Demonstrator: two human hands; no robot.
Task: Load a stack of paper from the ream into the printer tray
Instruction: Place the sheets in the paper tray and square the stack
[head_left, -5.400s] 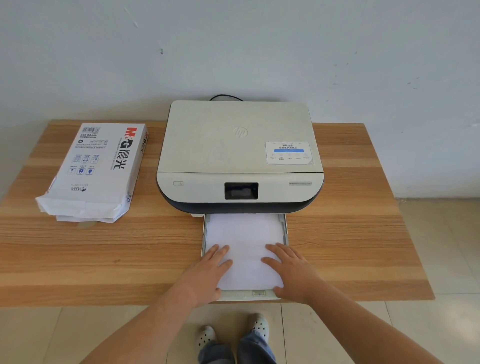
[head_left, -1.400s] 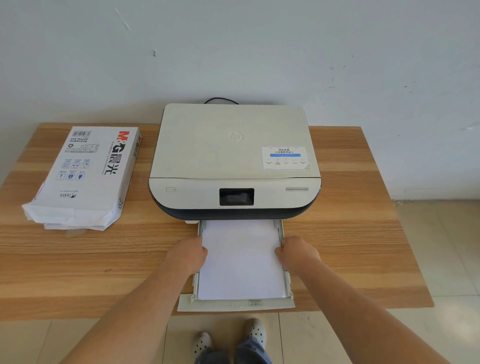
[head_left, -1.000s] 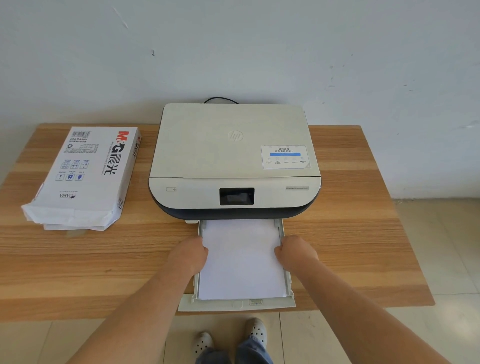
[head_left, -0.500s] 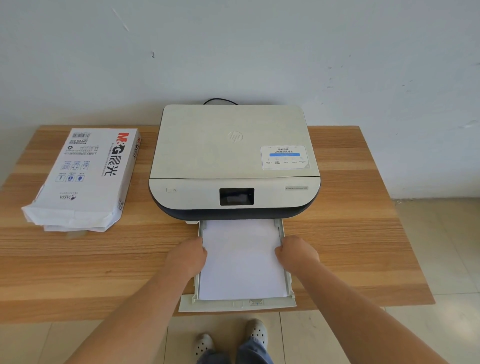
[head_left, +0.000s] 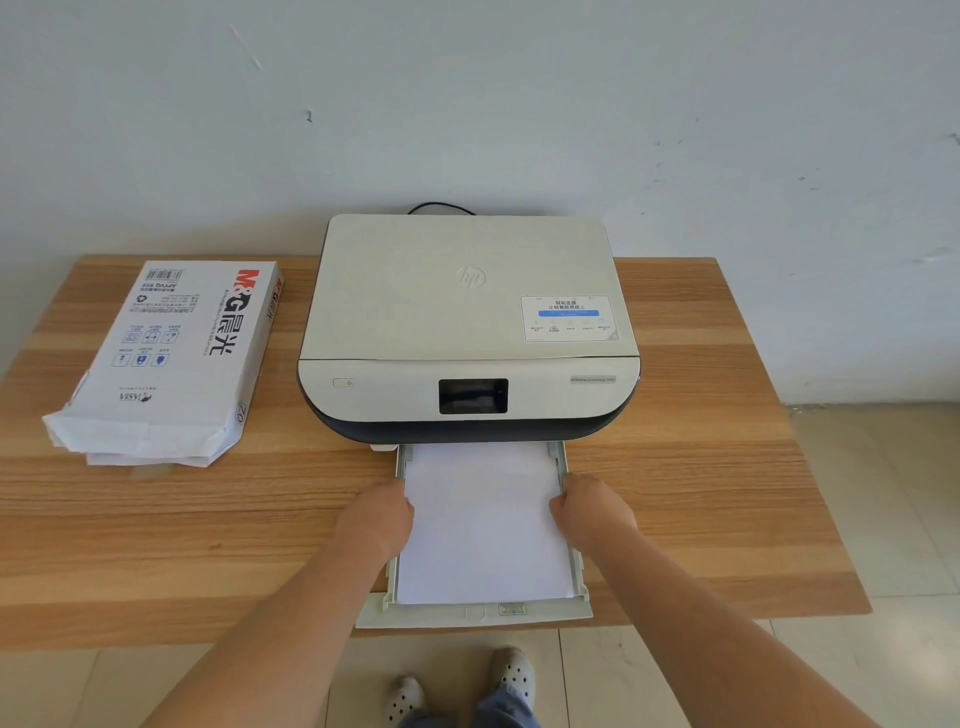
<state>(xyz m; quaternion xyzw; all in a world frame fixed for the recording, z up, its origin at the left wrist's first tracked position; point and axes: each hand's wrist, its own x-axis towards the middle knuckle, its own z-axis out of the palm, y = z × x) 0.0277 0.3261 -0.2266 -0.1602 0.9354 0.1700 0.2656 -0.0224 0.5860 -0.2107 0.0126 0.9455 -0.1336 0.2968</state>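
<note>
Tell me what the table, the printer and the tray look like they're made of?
The table looks like wood or a wood-look coating: striped brown grain, dull finish. The printer looks like plastic: smooth cream top with a faint speckle, dark glossy band below. The tray seems pale matte plastic with thin moulded walls, holding white paper.

The ream wrapper (head_left: 171, 358) left of the printer (head_left: 467, 322) reads "M&G" (red and black, upside down); the printer lid bears an "hp" logo (head_left: 470, 277).
</note>
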